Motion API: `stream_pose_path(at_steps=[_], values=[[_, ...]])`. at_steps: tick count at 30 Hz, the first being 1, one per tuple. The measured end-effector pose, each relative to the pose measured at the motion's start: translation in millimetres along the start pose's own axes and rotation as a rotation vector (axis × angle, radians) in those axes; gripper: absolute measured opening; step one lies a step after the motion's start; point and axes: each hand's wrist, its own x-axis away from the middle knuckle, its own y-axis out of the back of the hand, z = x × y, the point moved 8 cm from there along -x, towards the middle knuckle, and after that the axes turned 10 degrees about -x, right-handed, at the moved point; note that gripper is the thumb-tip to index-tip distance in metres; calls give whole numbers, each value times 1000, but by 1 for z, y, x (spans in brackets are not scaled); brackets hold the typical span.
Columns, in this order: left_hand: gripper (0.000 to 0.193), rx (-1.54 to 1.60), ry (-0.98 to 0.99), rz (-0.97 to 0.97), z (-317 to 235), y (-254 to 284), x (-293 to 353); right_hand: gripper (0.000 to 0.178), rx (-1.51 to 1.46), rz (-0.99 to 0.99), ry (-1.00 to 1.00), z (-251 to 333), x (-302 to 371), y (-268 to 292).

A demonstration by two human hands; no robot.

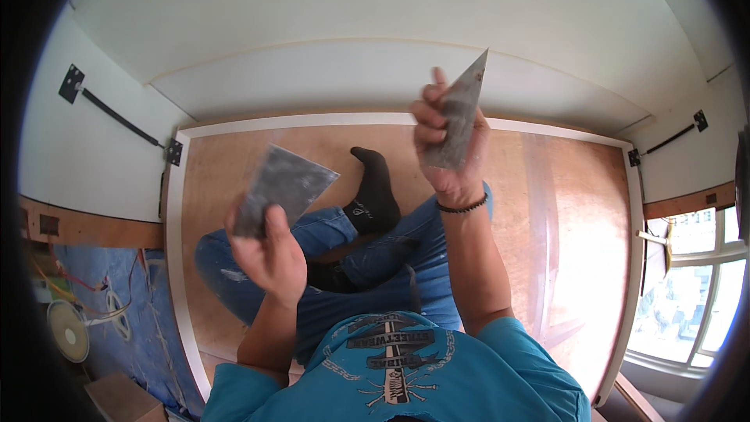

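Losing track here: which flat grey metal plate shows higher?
The narrow-looking, pointed grey metal plate in the right hand: it overlaps the white panel, while the broader-looking grey metal plate in the left hand appears lower.

teal short-sleeved shirt (484,375), its print (397,355) black and white with a chain (448,350); blue jeans (426,246) with pale scuffs (233,274); black socks (376,194), one pale-lettered; dark beaded bracelet (462,209) on the right wrist (459,191).

white panels (359,0); brown wooden board (508,164), white rim (297,119); bright window (691,289) at right
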Motion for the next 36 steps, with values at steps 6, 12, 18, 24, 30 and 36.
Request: stream_pose_path(at_steps=[6, 12, 18, 24, 30, 36], values=[[35, -577, -764, 571, -76, -99, 41, 57, -47, -116, -324, -55, 10, 12], [30, -754, -759, 558, -55, -114, 43, 54, 20, -87, -426, -91, 28, 51], [43, -907, -588, 481, -16, -83, -22, 51, 462, -490, -440, -109, 79, 70], [42, -887, -826, 156, -24, -44, -46, 43, 566, -671, -184, -78, 66, 48], [35, -377, -500, 12, -20, 6, -44, 36, 560, -539, -35, -37, 54, 26], [42, 648, 232, 358, 19, 0, -68, 32, 534, -480, -202, -52, 48, 13]])
